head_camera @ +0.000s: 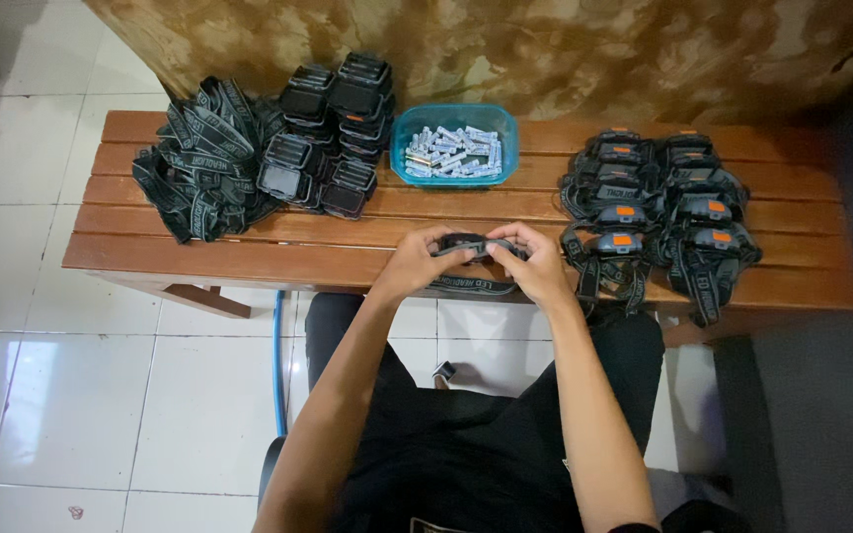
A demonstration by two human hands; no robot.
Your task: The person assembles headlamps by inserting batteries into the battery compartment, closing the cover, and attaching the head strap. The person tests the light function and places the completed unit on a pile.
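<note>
My left hand (415,262) and my right hand (537,265) together grip one black headlamp (468,243) just above the front edge of the wooden bench (249,252). Its grey elastic strap (474,286) hangs down in a loop beneath my hands. Fingers of both hands curl around the lamp body, hiding most of it. Straight beyond my hands, a teal plastic tub (454,145) holds several small batteries.
At the back left of the bench lie a heap of grey straps (199,168) and stacked black lamp bodies (338,128). A pile of assembled headlamps with orange buttons (659,212) sits at the right. White floor tiles lie below; a mottled wall stands behind.
</note>
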